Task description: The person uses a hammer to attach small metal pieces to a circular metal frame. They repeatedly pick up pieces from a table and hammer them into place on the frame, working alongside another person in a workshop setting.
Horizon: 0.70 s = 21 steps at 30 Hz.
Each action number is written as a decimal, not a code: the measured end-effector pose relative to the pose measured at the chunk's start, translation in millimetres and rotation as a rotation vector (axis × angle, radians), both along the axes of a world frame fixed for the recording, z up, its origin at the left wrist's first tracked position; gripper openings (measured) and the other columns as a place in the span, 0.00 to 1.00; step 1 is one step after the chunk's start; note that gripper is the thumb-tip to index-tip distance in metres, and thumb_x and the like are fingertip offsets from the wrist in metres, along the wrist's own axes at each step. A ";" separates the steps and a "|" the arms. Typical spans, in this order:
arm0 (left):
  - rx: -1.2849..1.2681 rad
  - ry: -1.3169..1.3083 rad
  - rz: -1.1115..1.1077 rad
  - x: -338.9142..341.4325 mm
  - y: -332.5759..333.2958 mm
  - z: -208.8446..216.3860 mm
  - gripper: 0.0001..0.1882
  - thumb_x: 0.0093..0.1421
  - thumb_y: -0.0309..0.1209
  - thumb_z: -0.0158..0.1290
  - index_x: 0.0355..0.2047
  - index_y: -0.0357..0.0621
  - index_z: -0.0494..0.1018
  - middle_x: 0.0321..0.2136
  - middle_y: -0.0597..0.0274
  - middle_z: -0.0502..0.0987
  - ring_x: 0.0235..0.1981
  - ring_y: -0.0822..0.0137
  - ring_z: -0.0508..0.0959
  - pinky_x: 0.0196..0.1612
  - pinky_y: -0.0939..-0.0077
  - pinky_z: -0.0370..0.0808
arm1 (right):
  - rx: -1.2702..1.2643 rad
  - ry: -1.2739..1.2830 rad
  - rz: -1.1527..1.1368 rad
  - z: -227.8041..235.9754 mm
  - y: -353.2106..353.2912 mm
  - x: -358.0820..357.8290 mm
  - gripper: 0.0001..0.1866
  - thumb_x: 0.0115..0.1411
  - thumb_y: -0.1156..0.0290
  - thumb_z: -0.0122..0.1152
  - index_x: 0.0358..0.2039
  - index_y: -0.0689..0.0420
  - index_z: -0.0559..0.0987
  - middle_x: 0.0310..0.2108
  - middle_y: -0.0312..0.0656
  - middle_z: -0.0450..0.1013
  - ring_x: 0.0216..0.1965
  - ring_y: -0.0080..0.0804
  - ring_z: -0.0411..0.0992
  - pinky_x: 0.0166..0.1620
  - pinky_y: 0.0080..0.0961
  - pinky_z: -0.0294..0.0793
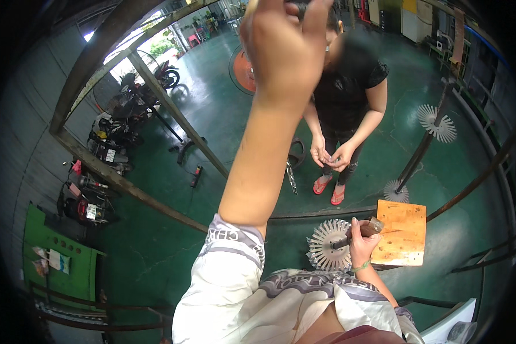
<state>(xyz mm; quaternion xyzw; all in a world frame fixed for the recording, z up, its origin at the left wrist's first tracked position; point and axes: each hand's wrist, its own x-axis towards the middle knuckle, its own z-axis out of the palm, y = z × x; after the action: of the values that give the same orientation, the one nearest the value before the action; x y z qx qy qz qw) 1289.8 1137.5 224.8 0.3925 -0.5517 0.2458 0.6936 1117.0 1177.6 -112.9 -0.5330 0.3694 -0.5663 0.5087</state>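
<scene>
My left hand (pixel 286 49) is raised high at the top of the view, in front of the co-worker. Its fingers look curled, but the upper edge cuts them off and hides what they may hold. Low and to the right, my right hand (pixel 362 243) wraps around a brown, blocky-ended shaft (pixel 374 226). The shaft runs leftward to the middle of a silvery slotted disc (pixel 321 252) with blade-like fins round its rim. A yellowish wooden board (pixel 404 232) stands just right of that hand.
A co-worker in black (pixel 350 86) stands ahead, hands together. Curved metal bars (pixel 132 186) cross in front. Finned discs (pixel 437 123) sit on a slanted pole at right. An orange fan (pixel 243 71) stands behind. Motorcycles (pixel 114 135) and a green bench (pixel 46 252) line the left.
</scene>
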 end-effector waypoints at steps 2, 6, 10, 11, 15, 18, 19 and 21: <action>0.108 -0.014 0.363 7.2 -11.1 27.4 0.18 0.48 0.34 0.61 0.38 0.39 0.75 0.27 0.52 0.76 0.25 0.61 0.75 0.32 0.68 0.72 | -0.017 -0.006 0.017 -1.4 4.1 1.4 0.10 0.56 0.77 0.58 0.18 0.60 0.71 0.13 0.32 0.66 0.14 0.16 0.63 0.19 0.14 0.60; -0.040 -0.220 0.804 41.4 -59.7 43.4 0.20 0.45 0.38 0.62 0.38 0.45 0.75 0.29 0.49 0.77 0.28 0.52 0.76 0.36 0.63 0.73 | 0.031 -0.040 0.018 3.8 5.5 1.8 0.10 0.52 0.77 0.62 0.16 0.62 0.73 0.13 0.31 0.69 0.15 0.15 0.65 0.21 0.14 0.63; -0.037 -0.337 0.614 43.8 -68.7 54.3 0.11 0.45 0.35 0.58 0.29 0.46 0.77 0.26 0.51 0.77 0.31 0.51 0.76 0.39 0.60 0.72 | 0.007 -0.008 -0.008 3.6 3.2 -3.3 0.10 0.52 0.77 0.62 0.17 0.62 0.74 0.13 0.31 0.69 0.15 0.15 0.66 0.21 0.15 0.63; -0.163 -0.403 0.627 47.2 -73.5 56.2 0.08 0.45 0.32 0.56 0.27 0.45 0.77 0.25 0.51 0.76 0.30 0.52 0.76 0.37 0.61 0.72 | -0.002 -0.007 -0.009 3.7 3.2 -3.3 0.10 0.52 0.77 0.62 0.17 0.62 0.74 0.13 0.31 0.69 0.15 0.15 0.66 0.21 0.15 0.63; -0.143 -0.266 0.559 43.7 -71.9 58.9 0.06 0.43 0.30 0.57 0.22 0.42 0.76 0.23 0.52 0.76 0.27 0.53 0.76 0.35 0.65 0.72 | -0.009 -0.013 0.006 2.9 2.8 -3.8 0.08 0.51 0.77 0.63 0.18 0.63 0.75 0.13 0.32 0.70 0.16 0.15 0.66 0.21 0.14 0.63; -0.042 -0.325 0.642 50.8 -69.8 56.7 0.07 0.42 0.31 0.59 0.17 0.41 0.75 0.18 0.52 0.76 0.23 0.54 0.76 0.33 0.65 0.72 | -0.009 -0.007 -0.004 4.0 3.0 -6.1 0.07 0.51 0.77 0.63 0.19 0.63 0.75 0.14 0.32 0.70 0.16 0.15 0.67 0.22 0.14 0.64; -0.084 -0.302 0.533 52.9 -71.5 59.9 0.11 0.42 0.33 0.61 0.13 0.41 0.73 0.14 0.53 0.74 0.19 0.56 0.75 0.30 0.65 0.72 | -0.006 -0.005 0.002 5.7 3.7 -6.5 0.07 0.51 0.77 0.63 0.19 0.63 0.75 0.14 0.32 0.70 0.16 0.15 0.67 0.22 0.14 0.64; 0.012 -0.166 0.617 53.0 -72.8 66.2 0.12 0.41 0.35 0.62 0.13 0.41 0.73 0.13 0.54 0.74 0.17 0.57 0.75 0.28 0.66 0.71 | 0.008 -0.016 0.011 6.5 4.9 -5.7 0.08 0.51 0.78 0.63 0.19 0.63 0.75 0.14 0.32 0.70 0.16 0.15 0.67 0.22 0.14 0.64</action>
<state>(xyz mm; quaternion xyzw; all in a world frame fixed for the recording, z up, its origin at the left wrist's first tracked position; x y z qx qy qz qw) 1342.8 1064.8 290.9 0.5241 -0.4628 0.4725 0.5365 1111.4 1182.4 -106.4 -0.5282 0.3647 -0.5663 0.5170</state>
